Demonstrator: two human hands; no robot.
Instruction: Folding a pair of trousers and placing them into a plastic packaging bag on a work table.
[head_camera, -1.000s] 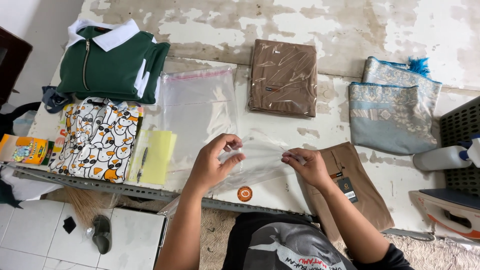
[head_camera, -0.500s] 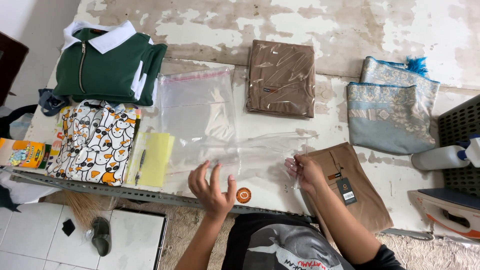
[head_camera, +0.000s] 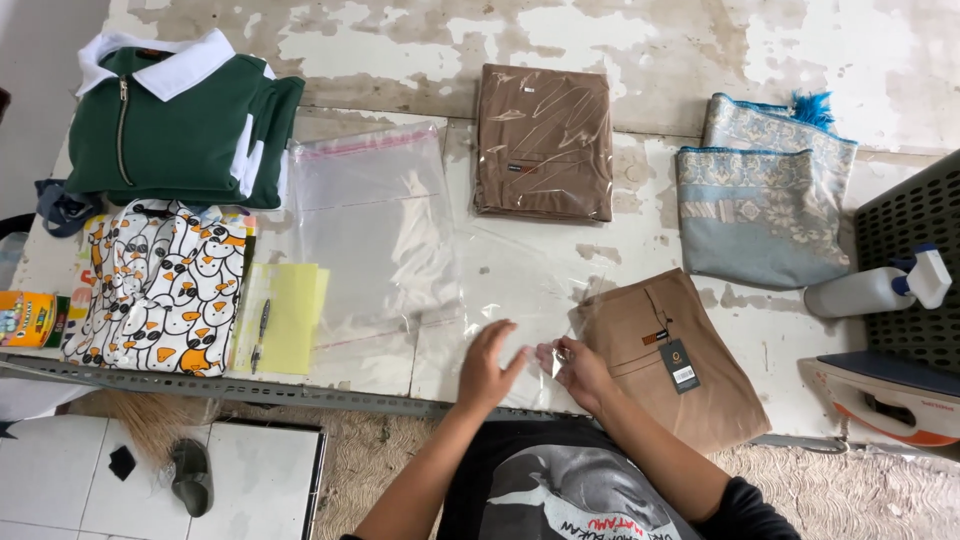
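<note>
At far left a folded green jacket (head_camera: 180, 125) and a penguin-print cloth (head_camera: 160, 285) lie stacked by yellow paper (head_camera: 290, 315). A flat stack of clear bags (head_camera: 370, 230) comes next. The left hand (head_camera: 487, 365), fingers spread and holding nothing, presses the near edge of a loose clear bag (head_camera: 520, 285) on the table. The right hand (head_camera: 575, 368) pinches that bag's corner beside the folded tan trousers (head_camera: 665, 355), which lie unbagged. One brown garment (head_camera: 545, 140) already sits sealed in plastic; bagging the trousers seems left to do
</note>
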